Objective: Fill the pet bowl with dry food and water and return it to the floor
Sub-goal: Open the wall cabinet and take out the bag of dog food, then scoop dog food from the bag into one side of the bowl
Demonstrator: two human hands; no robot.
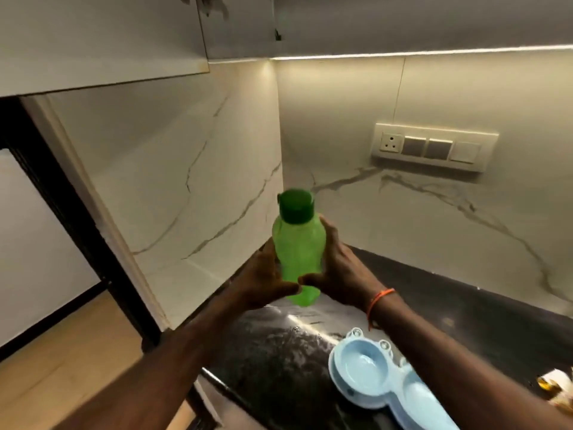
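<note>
Above the far left corner of the dark surface, both outstretched arms are holding a capped green bottle upright, left hand and right hand clamping fingers round its sides, while the blue pet bowl is sitting near right.

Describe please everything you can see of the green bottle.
The green bottle looks like translucent light green plastic, with a darker green cap still closed on top. Its body narrows at the middle. It stands nearly upright, leaning slightly, above the dark countertop; whether its base rests on it is unclear. The left hand and right hand clasp its lower half from both sides.
</note>
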